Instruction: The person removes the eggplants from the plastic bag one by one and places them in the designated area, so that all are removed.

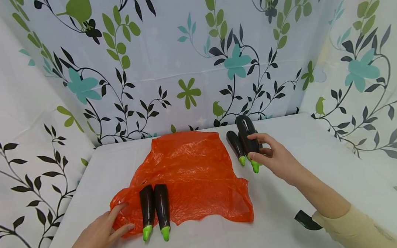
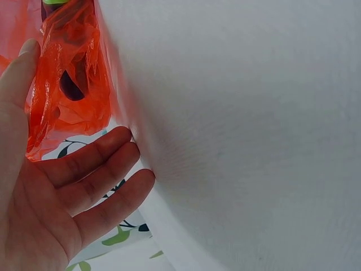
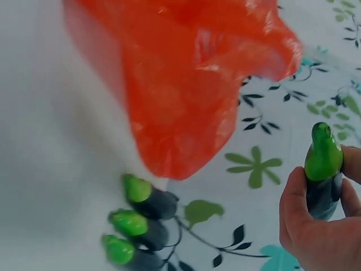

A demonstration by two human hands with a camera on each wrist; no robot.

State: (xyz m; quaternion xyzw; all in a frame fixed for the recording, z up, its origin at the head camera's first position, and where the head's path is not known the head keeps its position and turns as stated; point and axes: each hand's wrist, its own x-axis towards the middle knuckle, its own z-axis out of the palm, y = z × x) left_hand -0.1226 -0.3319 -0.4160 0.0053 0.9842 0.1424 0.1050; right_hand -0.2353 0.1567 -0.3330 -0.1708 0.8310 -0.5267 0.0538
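1. In the head view, I see the right grip (image 1: 274, 157) pinching one eggplant (image 1: 247, 142). Two eggplants (image 1: 147, 204) lie at the near side of the red bag (image 1: 201, 190). The left grip (image 1: 101, 228) touches the bag, spread out. If it pulls hard, those two could roll across the counter (image 1: 279, 216).
2. In the left wrist view, I see no pinch, just a spread grip. The bag looks thin, so it could slide or crumple.
3. In the right wrist view, three spare eggplants (image 3: 135, 223) lie near the counter's edge. A weak pinch could drop the shiny held one and knock them off.
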